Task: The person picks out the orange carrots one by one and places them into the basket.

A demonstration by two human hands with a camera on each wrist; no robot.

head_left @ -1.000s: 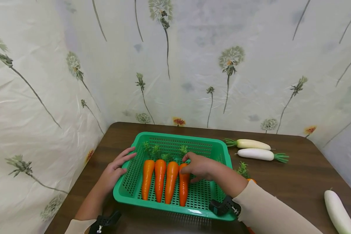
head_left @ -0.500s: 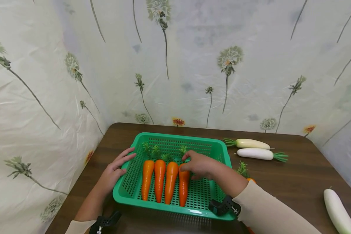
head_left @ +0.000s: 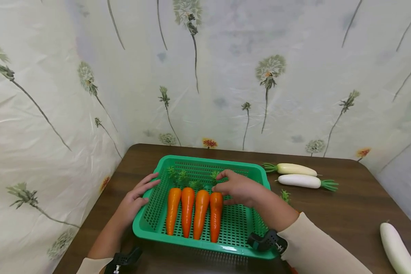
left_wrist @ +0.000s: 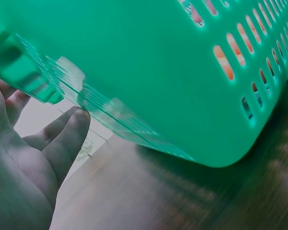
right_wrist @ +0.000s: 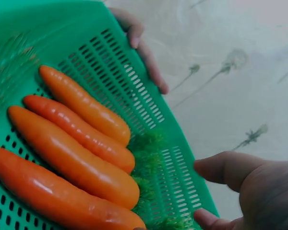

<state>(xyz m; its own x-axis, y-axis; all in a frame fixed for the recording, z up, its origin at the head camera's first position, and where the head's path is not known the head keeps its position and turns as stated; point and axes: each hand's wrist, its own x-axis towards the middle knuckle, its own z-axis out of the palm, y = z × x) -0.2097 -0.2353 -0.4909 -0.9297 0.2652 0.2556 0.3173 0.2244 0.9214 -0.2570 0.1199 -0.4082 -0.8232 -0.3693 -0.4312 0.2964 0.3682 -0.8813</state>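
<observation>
A green perforated basket (head_left: 238, 250) stands on the brown table, with several orange carrots lying side by side in it, green tops to the back. My left hand (head_left: 133, 203) touches the left rim, fingers fairly straight; in the left wrist view the fingertips (left_wrist: 79, 117) meet the basket's outer side. My right hand (head_left: 238, 189) is over the basket, just above and behind the thick end of the rightmost carrot (head_left: 216, 217). Its thumb and fingers are spread, with nothing seen between them. In the right wrist view the right thumb (right_wrist: 225, 168) is apart from the carrots.
Right of the basket lie a cream radish (head_left: 296, 169) and a white radish (head_left: 299, 180). Another white radish (head_left: 397, 247) is near the table's right edge. Green leaves (head_left: 285, 196) show beside my right forearm, which hides most of what they belong to. A flowered cloth (head_left: 222, 76) hangs behind the table.
My right hand has let go of the rightmost carrot and risen slightly, back and to the right. The carrot stays in place. My left hand has not moved.
</observation>
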